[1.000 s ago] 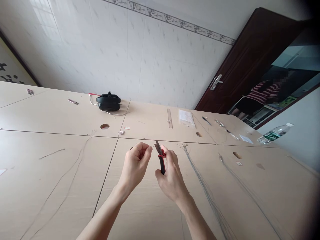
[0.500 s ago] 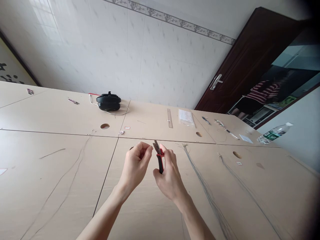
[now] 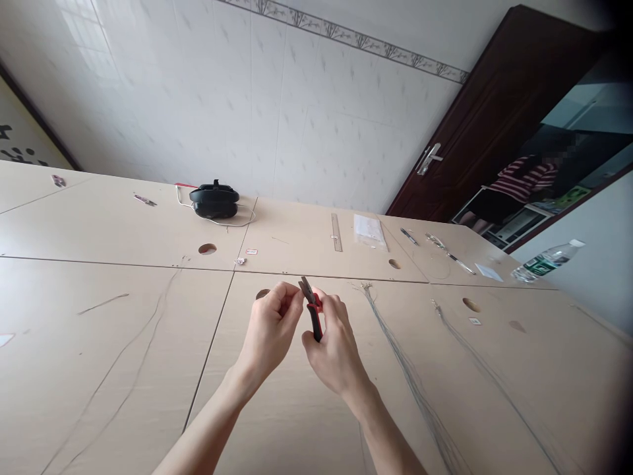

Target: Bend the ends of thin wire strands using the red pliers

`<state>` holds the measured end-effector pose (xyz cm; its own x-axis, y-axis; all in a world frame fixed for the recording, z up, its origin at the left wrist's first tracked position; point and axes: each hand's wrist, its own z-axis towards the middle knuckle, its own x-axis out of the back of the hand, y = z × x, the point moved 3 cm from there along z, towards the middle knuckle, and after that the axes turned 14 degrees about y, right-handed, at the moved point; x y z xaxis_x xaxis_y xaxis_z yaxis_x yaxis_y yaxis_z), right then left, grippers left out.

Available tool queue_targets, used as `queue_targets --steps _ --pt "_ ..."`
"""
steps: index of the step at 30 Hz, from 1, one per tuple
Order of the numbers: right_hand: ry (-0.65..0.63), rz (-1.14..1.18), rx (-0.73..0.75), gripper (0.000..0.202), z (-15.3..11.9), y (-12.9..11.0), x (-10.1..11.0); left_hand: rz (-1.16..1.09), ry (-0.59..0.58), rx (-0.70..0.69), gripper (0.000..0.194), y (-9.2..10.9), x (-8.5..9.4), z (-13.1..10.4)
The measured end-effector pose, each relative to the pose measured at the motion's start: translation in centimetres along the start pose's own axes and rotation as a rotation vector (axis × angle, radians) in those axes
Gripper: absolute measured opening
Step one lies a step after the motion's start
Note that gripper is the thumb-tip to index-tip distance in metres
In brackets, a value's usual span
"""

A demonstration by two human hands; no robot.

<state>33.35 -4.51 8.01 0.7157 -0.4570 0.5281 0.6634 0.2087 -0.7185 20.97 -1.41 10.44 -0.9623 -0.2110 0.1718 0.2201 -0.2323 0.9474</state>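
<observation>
In my right hand (image 3: 330, 346) is a pair of pliers (image 3: 313, 315) with red and black handles, its dark jaws tilted up and to the left. My left hand (image 3: 274, 323) is closed in a pinch right beside the jaws. What its fingertips hold is too small to make out. Both hands are above the pale wooden table (image 3: 287, 422). To the right of my right hand lies a bundle of thin grey wires (image 3: 395, 349) with small fittings at its far end.
A second wire bundle (image 3: 475, 353) lies farther right, and loose thin wires (image 3: 143, 356) lie left. Along the back are a black case (image 3: 215, 201), a ruler (image 3: 336, 232), a plastic bag (image 3: 370, 231), a pen (image 3: 409, 236) and a bottle (image 3: 546, 262). A person (image 3: 524, 181) is beyond the door.
The pliers' jaws have shifted slightly left, closer to my left fingertips. My left hand has barely moved.
</observation>
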Motion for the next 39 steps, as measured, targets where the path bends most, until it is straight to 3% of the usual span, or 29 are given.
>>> queue_targets --steps 17,24,32,39 --pt "-0.006 0.007 -0.059 0.019 0.3 0.1 0.1 0.110 -0.003 -0.026 0.021 -0.2 -0.1 -0.1" --pt "0.017 0.024 -0.044 0.020 0.6 0.4 0.3 0.069 0.007 -0.008 0.023 -0.5 -0.3 0.0" --pt "0.042 0.026 -0.057 0.018 0.7 0.7 0.8 0.050 -0.118 0.026 0.021 -0.6 -0.6 -0.3" --pt "0.035 0.023 -0.049 0.014 0.6 0.8 0.8 0.078 -0.123 0.002 0.039 -1.1 -0.8 -0.3"
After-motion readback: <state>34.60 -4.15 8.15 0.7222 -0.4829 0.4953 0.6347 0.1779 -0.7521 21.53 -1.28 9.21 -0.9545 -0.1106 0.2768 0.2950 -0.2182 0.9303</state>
